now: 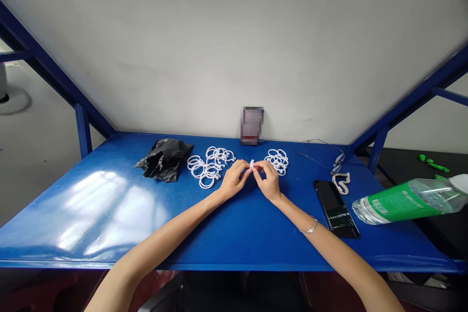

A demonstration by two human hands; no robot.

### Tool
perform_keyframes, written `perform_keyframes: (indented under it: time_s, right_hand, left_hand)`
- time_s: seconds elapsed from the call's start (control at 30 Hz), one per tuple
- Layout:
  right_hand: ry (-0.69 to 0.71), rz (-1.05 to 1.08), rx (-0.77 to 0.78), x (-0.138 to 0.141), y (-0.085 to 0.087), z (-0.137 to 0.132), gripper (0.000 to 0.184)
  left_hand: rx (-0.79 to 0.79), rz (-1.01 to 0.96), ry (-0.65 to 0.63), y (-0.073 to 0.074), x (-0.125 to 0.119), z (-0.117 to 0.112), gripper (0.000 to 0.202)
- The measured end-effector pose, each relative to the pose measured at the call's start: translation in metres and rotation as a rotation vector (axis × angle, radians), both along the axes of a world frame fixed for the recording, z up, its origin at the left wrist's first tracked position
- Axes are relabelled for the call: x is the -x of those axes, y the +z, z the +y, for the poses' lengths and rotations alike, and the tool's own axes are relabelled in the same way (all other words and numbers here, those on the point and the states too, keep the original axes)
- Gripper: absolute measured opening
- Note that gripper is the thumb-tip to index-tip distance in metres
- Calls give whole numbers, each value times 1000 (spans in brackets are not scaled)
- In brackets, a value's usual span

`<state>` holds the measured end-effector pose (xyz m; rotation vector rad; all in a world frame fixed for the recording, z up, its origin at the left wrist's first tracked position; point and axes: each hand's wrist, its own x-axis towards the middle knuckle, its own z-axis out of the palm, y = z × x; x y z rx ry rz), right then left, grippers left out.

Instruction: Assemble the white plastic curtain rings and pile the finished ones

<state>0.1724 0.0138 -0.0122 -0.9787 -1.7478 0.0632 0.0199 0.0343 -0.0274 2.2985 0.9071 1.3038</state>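
My left hand (235, 178) and my right hand (268, 180) meet over the middle of the blue table. Their fingertips pinch a small white plastic ring (252, 163), seen nearly edge-on and partly covered by the fingers. It looks like the loose rings on either side. To the left of my left hand lies a spread of white plastic rings (207, 182) with small eyelets, like curtain rings. A smaller cluster of the same rings (277, 160) rests just beyond my right hand.
A crumpled black plastic bag (166, 158) lies on the blue table (234, 234) at left. A pixelated upright object (252, 126) leans on the wall. At right are eyeglasses (338, 162), a phone (335, 209), a white-edged item (341, 184) and a green-labelled bottle (405, 202).
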Motion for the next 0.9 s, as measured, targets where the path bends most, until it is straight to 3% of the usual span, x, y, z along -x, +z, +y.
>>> perform_keyframes:
  time_s: [0.9]
  right_hand:
    - [31,-26,2,0,-1,0,9]
  left_hand:
    - [34,-1,-29,3,0,0,28]
